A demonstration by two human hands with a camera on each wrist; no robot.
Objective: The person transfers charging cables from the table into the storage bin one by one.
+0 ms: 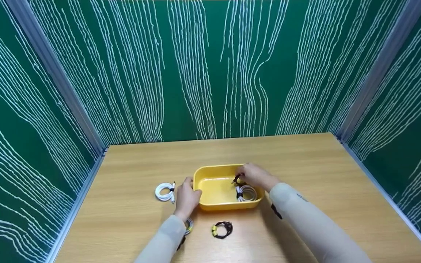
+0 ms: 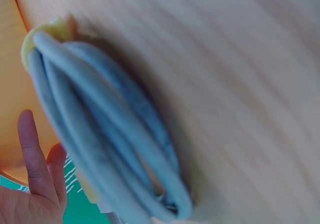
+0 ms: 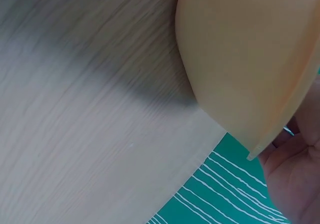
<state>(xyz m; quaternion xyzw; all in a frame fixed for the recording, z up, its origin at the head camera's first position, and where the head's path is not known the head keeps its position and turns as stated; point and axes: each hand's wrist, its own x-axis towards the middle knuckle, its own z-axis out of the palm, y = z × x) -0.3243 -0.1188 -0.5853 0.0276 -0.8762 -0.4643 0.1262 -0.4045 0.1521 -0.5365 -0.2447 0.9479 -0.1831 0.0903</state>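
A yellow plastic bin (image 1: 214, 208) stands on the table. My left hand (image 1: 187, 197) holds its left wall, thumb over the rim and fingers along the outside. Inside the bin's right end, my right hand (image 1: 256, 176) pinches a dark cable (image 1: 236, 179), mostly hidden by the fingers. A coiled whitish cable (image 1: 247, 193) with a black tie lies in the bin just below that hand. Under my left wrist is a coiled grey-blue cable (image 2: 110, 114) with a yellow tie. In the right wrist view, the bin's wall (image 3: 235, 59) hides most of my right hand.
Left of the bin lies a coiled white cable (image 1: 164, 192) with a black tie. In front of it is a coiled black cable (image 1: 222, 230) with a yellow tie. Green walls (image 1: 217, 91) with white wavy lines enclose the wooden table (image 1: 152, 157) at the back and sides.
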